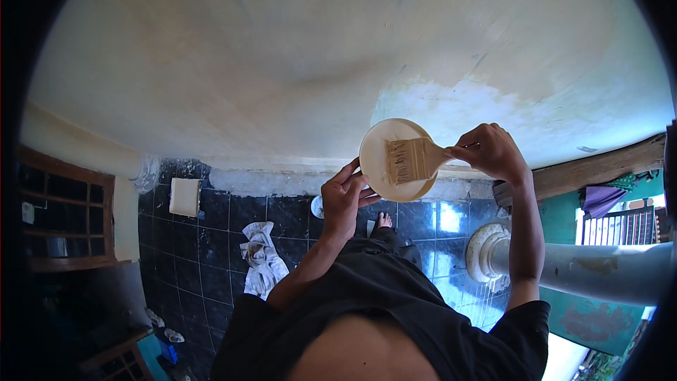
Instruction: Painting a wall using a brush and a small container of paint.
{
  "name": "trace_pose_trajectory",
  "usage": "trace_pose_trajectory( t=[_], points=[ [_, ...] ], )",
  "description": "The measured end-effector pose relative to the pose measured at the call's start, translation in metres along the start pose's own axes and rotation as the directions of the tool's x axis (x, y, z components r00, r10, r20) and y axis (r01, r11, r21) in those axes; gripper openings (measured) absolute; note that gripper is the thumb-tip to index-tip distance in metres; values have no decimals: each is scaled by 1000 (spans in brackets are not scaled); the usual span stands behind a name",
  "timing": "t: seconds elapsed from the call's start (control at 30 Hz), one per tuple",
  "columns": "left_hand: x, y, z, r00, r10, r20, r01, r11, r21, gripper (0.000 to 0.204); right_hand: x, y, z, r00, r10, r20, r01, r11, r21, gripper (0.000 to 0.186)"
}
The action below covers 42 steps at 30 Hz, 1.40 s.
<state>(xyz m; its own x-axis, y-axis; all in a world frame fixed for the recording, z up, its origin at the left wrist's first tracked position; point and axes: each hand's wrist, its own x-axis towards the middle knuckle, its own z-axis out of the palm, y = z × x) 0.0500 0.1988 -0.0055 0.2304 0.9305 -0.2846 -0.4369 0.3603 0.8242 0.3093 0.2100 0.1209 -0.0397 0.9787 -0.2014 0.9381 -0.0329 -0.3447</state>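
Observation:
My left hand [343, 196] grips the rim of a round cream-coloured dish [377, 142] from its left side, holding it up in front of the wall. In my right hand [491, 153] is the handle of a wide flat paintbrush [416, 160], pinched between thumb and fingers. The brush head lies over the dish, its bristles pointing left and looking coated with a pale substance. Ahead, the wall [296, 63] is beige and blotchy, with a brighter whitish patch [451, 107] just beyond the dish and brush.
Dark tiles [218, 240] cover the floor, with a crumpled grey-white cloth [262, 257] and a cream square slab [185, 197] on the left. At right stand a pale column [585, 264] and a wooden beam [599, 167]. Wood-framed windows [67, 208] are at far left.

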Motion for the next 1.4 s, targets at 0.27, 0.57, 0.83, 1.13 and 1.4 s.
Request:
trace_pose_trajectory(
  t=[0.27,0.57,0.83,1.13,1.4],
  points=[
    [2,-3,-5,1000,-7,-18,6,998,-56,47,0,29,3,990,-129,-57,139,961,240,25],
    [7,0,-1,997,54,-57,-56,997,-49,46,-23,43,20,992,-74,-107,128,408,904,44],
    [0,-11,6,986,109,-127,-113,993,-21,39,-67,11,-136,545,42,-837,483,800,355,36],
    [27,-35,-18,917,398,-43,-387,909,151,42,-87,-7,-320,-121,-477,-871,-559,758,-337,18],
    [22,-24,-7,967,232,-107,-222,970,95,44,-78,11,-409,69,-674,-735,-694,497,-521,7]
  ],
)
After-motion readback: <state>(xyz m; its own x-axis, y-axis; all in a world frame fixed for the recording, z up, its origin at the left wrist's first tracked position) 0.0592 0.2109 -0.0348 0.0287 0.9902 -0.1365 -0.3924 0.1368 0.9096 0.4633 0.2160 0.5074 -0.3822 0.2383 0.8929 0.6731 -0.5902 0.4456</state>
